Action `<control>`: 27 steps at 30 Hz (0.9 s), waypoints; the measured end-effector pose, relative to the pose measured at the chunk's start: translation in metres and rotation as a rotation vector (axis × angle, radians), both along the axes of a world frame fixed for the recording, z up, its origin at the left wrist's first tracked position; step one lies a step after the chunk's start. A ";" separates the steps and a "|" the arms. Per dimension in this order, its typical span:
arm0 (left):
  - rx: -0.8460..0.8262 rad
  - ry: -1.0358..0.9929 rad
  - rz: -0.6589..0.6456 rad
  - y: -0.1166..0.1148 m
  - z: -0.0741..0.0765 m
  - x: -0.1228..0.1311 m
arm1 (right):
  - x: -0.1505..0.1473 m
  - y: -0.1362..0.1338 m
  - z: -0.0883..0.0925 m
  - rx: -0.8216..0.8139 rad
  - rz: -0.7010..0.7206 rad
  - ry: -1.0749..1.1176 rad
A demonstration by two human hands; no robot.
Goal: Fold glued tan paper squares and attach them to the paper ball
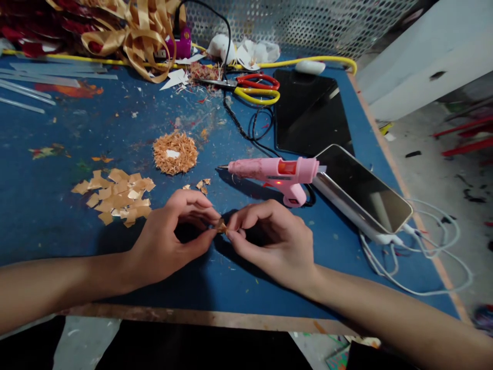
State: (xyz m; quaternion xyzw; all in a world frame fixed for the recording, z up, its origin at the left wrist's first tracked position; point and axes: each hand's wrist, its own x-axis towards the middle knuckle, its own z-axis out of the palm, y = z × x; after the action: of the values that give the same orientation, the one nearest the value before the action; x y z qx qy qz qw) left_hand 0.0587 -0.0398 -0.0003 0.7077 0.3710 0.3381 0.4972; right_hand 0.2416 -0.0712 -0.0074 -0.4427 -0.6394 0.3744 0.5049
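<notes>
On the person's side of the pink glue gun [258, 168], left hand [162, 245] and right hand [283, 241] each clamp a fingertip grip on the tan scrap [221, 226], which tugging could tear, while a lifted hand might touch the gun's possibly hot nozzle [222, 167].

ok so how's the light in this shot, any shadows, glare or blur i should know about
Head view, centre: dark shadows on the table by the left hand, right hand and glue gun; the pinched scrap looks soft, its folds unclear. Head view, right: faint reflections on the tablet and phone; the floor looks dim and blurry.
</notes>
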 end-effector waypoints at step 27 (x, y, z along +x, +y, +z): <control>0.192 0.201 -0.091 0.001 0.002 -0.003 | 0.001 -0.005 -0.003 0.089 -0.013 -0.323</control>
State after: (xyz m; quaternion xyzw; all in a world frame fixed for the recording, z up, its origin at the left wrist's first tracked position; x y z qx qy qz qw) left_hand 0.0561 -0.0384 0.0012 0.7983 0.3524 0.2766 0.4026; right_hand 0.2422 -0.0759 -0.0109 -0.4784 -0.7255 0.2665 0.4168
